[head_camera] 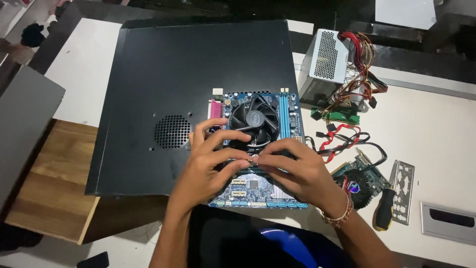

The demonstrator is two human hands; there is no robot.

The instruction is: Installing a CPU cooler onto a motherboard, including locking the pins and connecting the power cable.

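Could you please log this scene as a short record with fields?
Left hand: fingertips pinching at the motherboard below the cooler fan
Right hand: fingertips meeting the left hand's there
Held item: too small to tell
Under board: black case panel
Right side: power supply, cables, graphics card, screwdriver, metal plate

A small round blue label sits at the hub of the black cooler fan on the blue motherboard; no packages, signs or screens show.
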